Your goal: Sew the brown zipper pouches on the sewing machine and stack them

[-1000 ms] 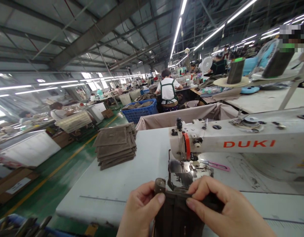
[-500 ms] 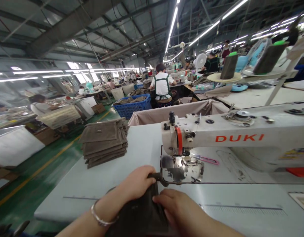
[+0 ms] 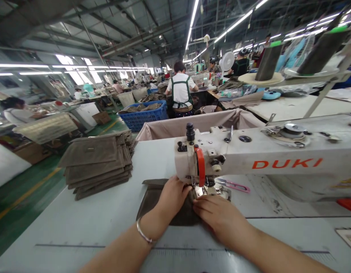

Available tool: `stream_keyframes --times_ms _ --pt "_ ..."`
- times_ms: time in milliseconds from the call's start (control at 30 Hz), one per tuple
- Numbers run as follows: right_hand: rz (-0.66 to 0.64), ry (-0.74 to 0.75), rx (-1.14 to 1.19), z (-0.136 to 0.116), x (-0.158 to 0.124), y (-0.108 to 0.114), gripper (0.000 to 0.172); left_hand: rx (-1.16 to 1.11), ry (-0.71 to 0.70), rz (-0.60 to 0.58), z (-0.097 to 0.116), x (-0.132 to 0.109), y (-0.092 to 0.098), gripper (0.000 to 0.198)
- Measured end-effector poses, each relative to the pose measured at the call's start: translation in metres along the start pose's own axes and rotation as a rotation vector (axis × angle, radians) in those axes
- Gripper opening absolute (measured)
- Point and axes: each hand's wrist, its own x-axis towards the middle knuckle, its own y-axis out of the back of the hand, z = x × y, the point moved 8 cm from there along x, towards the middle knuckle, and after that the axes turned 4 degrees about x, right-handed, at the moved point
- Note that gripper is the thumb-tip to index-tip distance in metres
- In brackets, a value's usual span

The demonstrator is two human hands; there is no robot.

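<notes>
A dark brown fabric piece [image 3: 152, 199] lies on the sewing table at the head of a white sewing machine [image 3: 226, 151]. My left hand [image 3: 173, 195], with a silver bangle at the wrist, grips the cloth just left of the presser foot. On the near right side of the foot, my right hand [image 3: 221, 216] holds the cloth's edge with its fingers closed. Part of the cloth is hidden under both hands. Behind the right hand, pink-handled thread snips [image 3: 235, 185] rest on the machine bed.
A stack of brown fabric pieces [image 3: 98, 163] stands at the table's left. Behind the table are a pink cloth-lined bin [image 3: 164, 129], a blue crate [image 3: 144, 115] and a seated co-worker [image 3: 181, 91]. Thread cones [image 3: 269, 62] stand at the right.
Both hands have moved forward with the fabric piece, from the table's near edge to the presser foot. The cloth now lies flat under the machine head. The view has shifted slightly.
</notes>
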Motion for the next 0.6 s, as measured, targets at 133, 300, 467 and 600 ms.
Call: stream_keyframes --times_ms 133,300,467,600 --pt "0.099 -0.007 0.058 -0.002 -0.007 0.002 0.032 -0.04 -0.115 -0.022 0.017 -0.023 0.008 0.022" --pt "0.147 0.034 0.096 -0.009 -0.004 0.013 0.027 -0.074 -0.214 -0.043 0.031 -0.032 0.016 0.029" --pt "0.13 0.012 0.095 -0.011 -0.007 0.015 0.028 -0.121 -0.234 -0.051 0.031 -0.035 0.014 0.032" --pt "0.082 -0.002 0.073 -0.012 -0.008 0.01 0.03 -0.121 -0.249 -0.037 0.029 -0.035 0.014 0.029"
